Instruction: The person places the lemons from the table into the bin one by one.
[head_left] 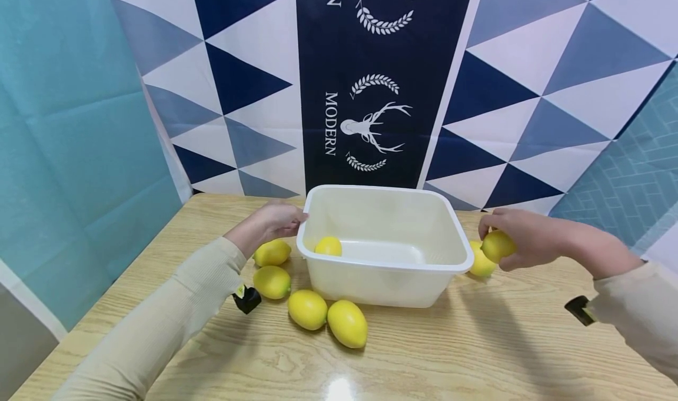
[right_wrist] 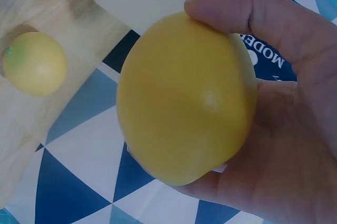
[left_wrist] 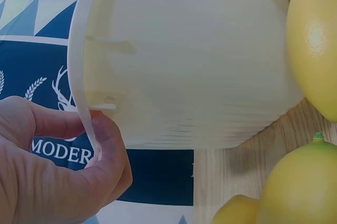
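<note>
Where the wooden table (head_left: 402,365) comes nearest, a first lemon (head_left: 347,324) and a second lemon (head_left: 308,310) lie just before the white tub (head_left: 378,283). By its left end rests a third lemon (head_left: 272,282), with a fourth lemon (head_left: 272,252) behind it. The right hand (head_left: 535,236) has thumb and fingers curled round a fifth lemon (head_left: 498,247), held outside the tub, above the table. Just behind, a sixth lemon (head_left: 481,264) lies near the tub's right end. Inside the tub, at the left, sits a seventh lemon (head_left: 328,246). The left hand (head_left: 272,221) pinches the tub's left rim between thumb and fingers. Behind hangs a cloth (head_left: 371,53) with blue and white triangles.
</note>
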Tool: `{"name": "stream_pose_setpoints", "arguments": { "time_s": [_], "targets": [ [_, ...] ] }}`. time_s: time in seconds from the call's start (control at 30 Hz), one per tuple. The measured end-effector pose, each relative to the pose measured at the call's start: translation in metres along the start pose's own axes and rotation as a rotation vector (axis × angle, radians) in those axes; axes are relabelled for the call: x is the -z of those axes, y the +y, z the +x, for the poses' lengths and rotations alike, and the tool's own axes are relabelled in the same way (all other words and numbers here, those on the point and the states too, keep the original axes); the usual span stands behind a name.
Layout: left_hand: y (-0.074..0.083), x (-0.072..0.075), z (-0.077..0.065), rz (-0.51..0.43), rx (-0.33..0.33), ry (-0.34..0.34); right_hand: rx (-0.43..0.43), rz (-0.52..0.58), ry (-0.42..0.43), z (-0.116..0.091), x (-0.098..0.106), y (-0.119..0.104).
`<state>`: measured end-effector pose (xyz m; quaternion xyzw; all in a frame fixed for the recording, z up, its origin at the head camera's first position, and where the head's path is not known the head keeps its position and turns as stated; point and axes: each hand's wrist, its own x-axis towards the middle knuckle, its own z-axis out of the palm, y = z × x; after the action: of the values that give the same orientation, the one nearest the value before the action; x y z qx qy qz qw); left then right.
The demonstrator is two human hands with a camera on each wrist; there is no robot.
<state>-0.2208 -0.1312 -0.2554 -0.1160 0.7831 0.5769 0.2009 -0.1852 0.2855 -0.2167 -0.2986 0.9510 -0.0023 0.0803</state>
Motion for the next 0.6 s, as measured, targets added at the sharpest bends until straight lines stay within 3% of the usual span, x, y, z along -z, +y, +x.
{"name": "stream_pose_setpoints", "arguments": {
  "time_s": [0.3, 0.6],
  "targets": [
    [-0.001, -0.001, -0.001, 0.002, -0.008, -0.003, -0.025, -0.022, 0.003, 0.004, 0.016, -0.006],
    [-0.002, -0.001, -0.001, -0.012, -0.01, -0.008, 0.014, -0.005, 0.009, 0.014, 0.03, -0.018]
  ]
}}
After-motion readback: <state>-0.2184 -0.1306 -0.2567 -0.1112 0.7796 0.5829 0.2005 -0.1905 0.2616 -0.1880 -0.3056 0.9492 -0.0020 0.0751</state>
